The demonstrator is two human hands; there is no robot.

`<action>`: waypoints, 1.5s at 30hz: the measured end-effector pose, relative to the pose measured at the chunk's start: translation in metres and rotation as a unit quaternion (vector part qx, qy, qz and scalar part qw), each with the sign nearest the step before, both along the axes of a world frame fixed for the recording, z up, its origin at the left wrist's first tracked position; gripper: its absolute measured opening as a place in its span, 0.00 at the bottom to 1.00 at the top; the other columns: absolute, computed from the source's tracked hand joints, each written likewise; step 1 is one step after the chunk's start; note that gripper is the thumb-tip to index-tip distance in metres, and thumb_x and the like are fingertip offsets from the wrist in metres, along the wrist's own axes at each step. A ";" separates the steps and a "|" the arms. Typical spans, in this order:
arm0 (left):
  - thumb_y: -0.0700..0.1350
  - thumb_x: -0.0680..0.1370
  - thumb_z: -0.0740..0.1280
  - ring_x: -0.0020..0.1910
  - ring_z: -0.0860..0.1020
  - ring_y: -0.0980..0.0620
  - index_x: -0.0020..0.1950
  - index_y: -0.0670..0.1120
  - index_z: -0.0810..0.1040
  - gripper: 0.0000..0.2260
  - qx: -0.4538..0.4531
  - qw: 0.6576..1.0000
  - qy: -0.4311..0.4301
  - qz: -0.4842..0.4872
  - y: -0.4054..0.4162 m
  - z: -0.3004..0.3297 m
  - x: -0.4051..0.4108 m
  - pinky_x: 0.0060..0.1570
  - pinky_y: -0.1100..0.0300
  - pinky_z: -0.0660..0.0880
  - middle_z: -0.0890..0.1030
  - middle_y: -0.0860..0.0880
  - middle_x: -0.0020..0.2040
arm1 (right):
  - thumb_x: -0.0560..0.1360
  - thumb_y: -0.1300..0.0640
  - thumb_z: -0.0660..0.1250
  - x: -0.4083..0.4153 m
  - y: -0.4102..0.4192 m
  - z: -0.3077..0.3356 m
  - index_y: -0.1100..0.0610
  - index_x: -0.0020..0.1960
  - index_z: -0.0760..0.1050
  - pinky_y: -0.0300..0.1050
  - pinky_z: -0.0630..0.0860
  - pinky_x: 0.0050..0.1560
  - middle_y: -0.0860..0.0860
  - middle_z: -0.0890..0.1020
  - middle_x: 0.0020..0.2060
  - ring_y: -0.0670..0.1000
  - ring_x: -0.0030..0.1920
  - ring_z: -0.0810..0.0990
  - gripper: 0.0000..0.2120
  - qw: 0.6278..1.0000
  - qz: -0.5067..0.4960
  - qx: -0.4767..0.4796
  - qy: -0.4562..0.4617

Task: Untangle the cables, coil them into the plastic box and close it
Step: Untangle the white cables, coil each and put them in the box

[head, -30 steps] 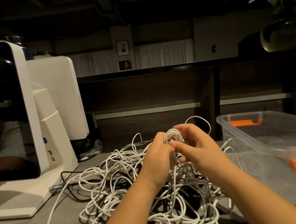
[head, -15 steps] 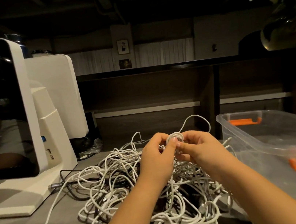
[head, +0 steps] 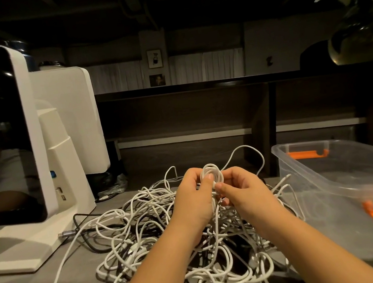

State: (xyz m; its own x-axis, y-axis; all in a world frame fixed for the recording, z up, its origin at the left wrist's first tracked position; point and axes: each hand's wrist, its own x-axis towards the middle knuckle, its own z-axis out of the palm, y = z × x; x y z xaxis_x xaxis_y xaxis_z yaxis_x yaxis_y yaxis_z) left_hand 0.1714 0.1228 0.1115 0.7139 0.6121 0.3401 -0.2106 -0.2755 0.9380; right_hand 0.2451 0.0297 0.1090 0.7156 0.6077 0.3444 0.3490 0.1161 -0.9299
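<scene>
Change: the small white cable coil (head: 211, 174) has gained a turn, mid-frame above the tangled white and black cable pile (head: 170, 235).
Left hand (head: 195, 200): pinches the coil.
Right hand (head: 241, 191): grips the cable, feeding it.
Clear plastic box with orange latches (head: 346, 180): right, open, empty; coiling is barely begun.

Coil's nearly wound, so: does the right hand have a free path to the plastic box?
Probably yes: the plastic box sits open beside the right hand, nothing between, though the coil trails into the tangle.

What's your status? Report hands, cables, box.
Left hand and right hand pinch small white coil. Tangle remains. Box open, empty.
</scene>
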 end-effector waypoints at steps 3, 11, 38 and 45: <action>0.46 0.83 0.63 0.47 0.80 0.50 0.50 0.48 0.77 0.05 0.067 0.998 -0.005 0.020 0.001 0.001 -0.001 0.48 0.55 0.77 0.81 0.50 0.46 | 0.78 0.59 0.68 0.000 0.001 -0.003 0.54 0.49 0.79 0.49 0.77 0.44 0.58 0.83 0.45 0.51 0.41 0.78 0.02 1.000 -0.007 0.011 0.001; 0.49 0.80 0.67 0.42 0.80 0.56 0.46 0.52 0.78 0.04 0.135 0.987 -0.009 0.084 0.006 0.000 0.001 0.40 0.58 0.76 0.81 0.53 0.43 | 0.79 0.55 0.66 -0.007 0.009 -0.005 0.52 0.49 0.77 0.53 0.79 0.47 0.54 0.83 0.43 0.53 0.43 0.80 0.02 0.997 -0.061 -0.010 -0.046; 0.43 0.83 0.63 0.56 0.78 0.56 0.65 0.56 0.76 0.13 0.260 0.962 0.061 -0.054 -0.004 0.049 0.026 0.54 0.61 0.75 0.80 0.56 0.57 | 0.78 0.61 0.64 0.019 -0.024 0.091 0.60 0.57 0.75 0.51 0.80 0.53 0.58 0.82 0.50 0.57 0.51 0.81 0.09 0.892 -0.161 -0.355 -0.229; 0.46 0.81 0.66 0.50 0.80 0.55 0.55 0.54 0.77 0.05 0.323 0.936 0.091 -0.107 -0.048 0.088 0.061 0.53 0.56 0.76 0.83 0.54 0.50 | 0.75 0.58 0.68 0.051 -0.088 0.116 0.55 0.40 0.76 0.44 0.72 0.35 0.54 0.80 0.37 0.54 0.39 0.79 0.05 0.855 -0.248 -0.358 -0.281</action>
